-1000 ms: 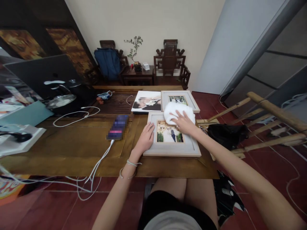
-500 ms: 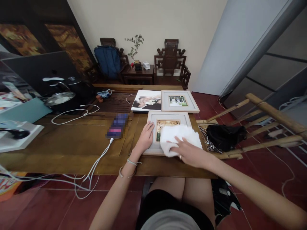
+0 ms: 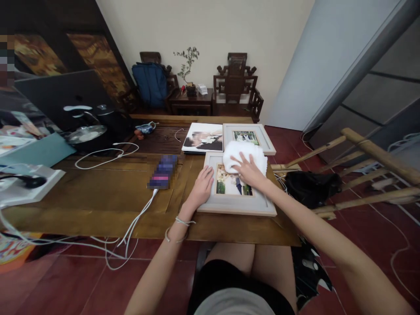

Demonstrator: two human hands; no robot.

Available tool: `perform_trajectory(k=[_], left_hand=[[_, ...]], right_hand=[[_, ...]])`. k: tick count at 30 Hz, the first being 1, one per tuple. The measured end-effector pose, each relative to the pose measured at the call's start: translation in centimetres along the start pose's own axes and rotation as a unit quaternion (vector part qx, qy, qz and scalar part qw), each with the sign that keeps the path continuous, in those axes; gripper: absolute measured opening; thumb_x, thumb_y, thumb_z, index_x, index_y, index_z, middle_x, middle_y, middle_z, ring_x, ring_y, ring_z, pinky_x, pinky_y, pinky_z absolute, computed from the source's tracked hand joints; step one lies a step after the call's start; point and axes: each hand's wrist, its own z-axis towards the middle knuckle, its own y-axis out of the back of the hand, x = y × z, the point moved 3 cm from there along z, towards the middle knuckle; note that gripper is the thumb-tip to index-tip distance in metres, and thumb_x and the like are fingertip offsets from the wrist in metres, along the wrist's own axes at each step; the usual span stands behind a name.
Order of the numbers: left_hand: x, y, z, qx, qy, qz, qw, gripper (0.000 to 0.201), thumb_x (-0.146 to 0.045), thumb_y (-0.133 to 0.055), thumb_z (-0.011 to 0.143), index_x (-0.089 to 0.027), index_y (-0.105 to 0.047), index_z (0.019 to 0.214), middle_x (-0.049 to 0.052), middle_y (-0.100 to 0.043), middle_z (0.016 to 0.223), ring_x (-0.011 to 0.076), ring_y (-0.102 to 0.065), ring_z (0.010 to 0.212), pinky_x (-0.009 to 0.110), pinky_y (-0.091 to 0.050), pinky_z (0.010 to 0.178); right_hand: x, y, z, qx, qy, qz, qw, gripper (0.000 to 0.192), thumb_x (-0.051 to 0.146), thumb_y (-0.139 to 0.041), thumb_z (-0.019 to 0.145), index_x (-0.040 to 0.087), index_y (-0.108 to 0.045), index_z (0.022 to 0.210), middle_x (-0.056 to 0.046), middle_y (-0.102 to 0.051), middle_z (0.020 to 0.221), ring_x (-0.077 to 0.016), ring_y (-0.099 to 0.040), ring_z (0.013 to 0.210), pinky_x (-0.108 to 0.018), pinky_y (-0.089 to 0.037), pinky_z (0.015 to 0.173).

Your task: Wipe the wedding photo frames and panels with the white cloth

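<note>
**Cloth at the far edge of the near picture frame**

The right hand (image 3: pixel 251 169) lies flat, fingers spread, pressing a white cloth (image 3: pixel 244 153) onto the upper part of the near picture frame (image 3: pixel 236 204). The cloth covers the frame's far edge and overlaps the near edge of a second frame (image 3: pixel 248 137) lying beyond it. The left hand (image 3: pixel 202 188) rests open, palm down, on the near frame's left border, bracing it against the wooden bench (image 3: pixel 98 192); it grips nothing.

How far the wiping has got is hard to read. The photo and the lower border lie uncovered and look clean, but no dust or streaks are visible either way, so I cannot tell whether the frame is finished. The second frame and the unframed photo print (image 3: pixel 203 137) beside it look untouched by the cloth apart from that overlap — judging by this, they may yet be left to do.

Against the frame half a second ago, the cloth and right hand have travelled from the frame's near right corner up to its far edge, uncovering the photo; a second ago they sat at much the same far spot as now — a back-and-forth stroke. The left hand has kept its place throughout. A phone (image 3: pixel 163 171) on its white cable (image 3: pixel 138 218) lies to the left, unmoved.
</note>
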Motion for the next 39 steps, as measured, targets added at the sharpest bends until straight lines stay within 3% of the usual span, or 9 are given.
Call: perform_trajectory(k=[3, 6, 10, 14, 18, 23, 31, 35, 39], left_hand=[[-0.1, 0.1, 0.0, 0.004, 0.006, -0.001, 1.0, 0.044, -0.03, -0.032, 0.095, -0.009, -0.049, 0.129, 0.015, -0.046, 0.139, 0.0239, -0.03, 0.136, 0.046, -0.025, 0.113], [-0.1, 0.1, 0.1, -0.002, 0.012, -0.005, 1.0, 0.045, -0.03, -0.032, 0.094, -0.006, -0.049, 0.129, 0.017, -0.047, 0.138, 0.0242, -0.031, 0.136, 0.046, -0.024, 0.114], [-0.3, 0.0, 0.1, -0.018, 0.025, -0.022, 0.999, 0.044, -0.032, -0.031, 0.095, -0.011, -0.05, 0.128, 0.014, -0.048, 0.137, 0.0235, -0.033, 0.135, 0.048, -0.026, 0.113], [-0.6, 0.2, 0.2, -0.027, 0.03, -0.034, 0.999, 0.045, -0.033, -0.029, 0.096, -0.009, -0.052, 0.126, 0.015, -0.05, 0.135, 0.0229, -0.034, 0.135, 0.047, -0.026, 0.113], [-0.8, 0.4, 0.3, -0.035, 0.039, -0.059, 0.997, 0.046, -0.035, -0.028, 0.096, -0.011, -0.053, 0.126, 0.013, -0.051, 0.135, 0.0216, -0.034, 0.135, 0.045, -0.025, 0.114], [-0.6, 0.8, 0.2, -0.042, 0.088, -0.146, 0.984, 0.052, -0.041, -0.019, 0.097, -0.015, -0.048, 0.131, 0.01, -0.046, 0.14, 0.0188, -0.036, 0.134, 0.04, -0.026, 0.113], [-1.0, 0.7, -0.1, -0.035, 0.051, -0.095, 0.994, 0.05, -0.038, -0.026, 0.097, -0.016, -0.034, 0.141, 0.009, -0.032, 0.149, 0.0201, -0.028, 0.138, 0.041, -0.02, 0.116], [-1.1, 0.9, 0.1, -0.057, 0.048, -0.089, 0.993, 0.05, -0.037, -0.024, 0.097, -0.015, -0.034, 0.14, 0.01, -0.036, 0.147, 0.0199, -0.032, 0.136, 0.04, -0.023, 0.115], [-1.5, 1.3, 0.1, -0.078, 0.057, -0.109, 0.989, 0.05, -0.038, -0.021, 0.097, -0.016, -0.036, 0.139, 0.01, -0.039, 0.145, 0.0183, -0.035, 0.134, 0.037, -0.027, 0.113]], right_hand=[[-1.4, -0.3, 2.0, -0.016, -0.027, -0.013, 0.999, 0.049, 0.004, -0.044, 0.079, 0.017, -0.053, 0.126, -0.008, -0.025, 0.151, -0.0417, -0.005, 0.138, -0.072, -0.011, 0.101], [-0.1, -0.6, 1.6, 0.01, -0.001, -0.008, 1.0, 0.05, 0.003, -0.042, 0.079, 0.017, -0.053, 0.126, -0.007, -0.025, 0.151, -0.0429, -0.005, 0.137, -0.074, -0.013, 0.099], [3.8, 0.3, -2.4, 0.072, 0.055, 0.026, 0.996, 0.052, 0.002, -0.041, 0.079, 0.019, -0.053, 0.126, -0.008, -0.028, 0.15, -0.041, -0.012, 0.137, -0.071, -0.021, 0.098], [8.0, 3.2, -7.6, 0.147, 0.102, 0.087, 0.98, 0.055, 0.0, -0.041, 0.077, 0.02, -0.053, 0.126, -0.007, -0.029, 0.15, -0.0397, -0.019, 0.136, -0.065, -0.031, 0.098], [11.4, 4.5, -9.9, 0.174, 0.13, 0.113, 0.97, 0.052, 0.003, -0.046, 0.076, 0.023, -0.056, 0.123, -0.007, -0.026, 0.151, -0.0433, -0.018, 0.135, -0.069, -0.029, 0.098], [12.0, 2.1, -6.4, 0.108, 0.106, 0.09, 0.984, 0.049, 0.007, -0.044, 0.08, 0.023, -0.055, 0.125, -0.006, -0.025, 0.152, -0.0418, -0.011, 0.137, -0.071, -0.021, 0.1], [5.9, 0.0, 3.5, 0.01, -0.035, 0.022, 0.999, 0.048, 0.006, -0.042, 0.082, 0.017, -0.051, 0.128, -0.01, -0.024, 0.151, -0.0414, -0.006, 0.138, -0.071, -0.012, 0.101], [6.5, 0.2, 3.5, 0.029, -0.026, 0.029, 0.999, 0.048, 0.005, -0.039, 0.083, 0.016, -0.051, 0.128, -0.012, -0.023, 0.151, -0.0437, -0.007, 0.137, -0.073, -0.015, 0.099], [8.9, 1.2, -0.6, 0.101, 0.056, 0.06, 0.992, 0.052, 0.0, -0.039, 0.078, 0.018, -0.054, 0.124, -0.009, -0.025, 0.151, -0.0431, -0.011, 0.137, -0.071, -0.023, 0.099]])
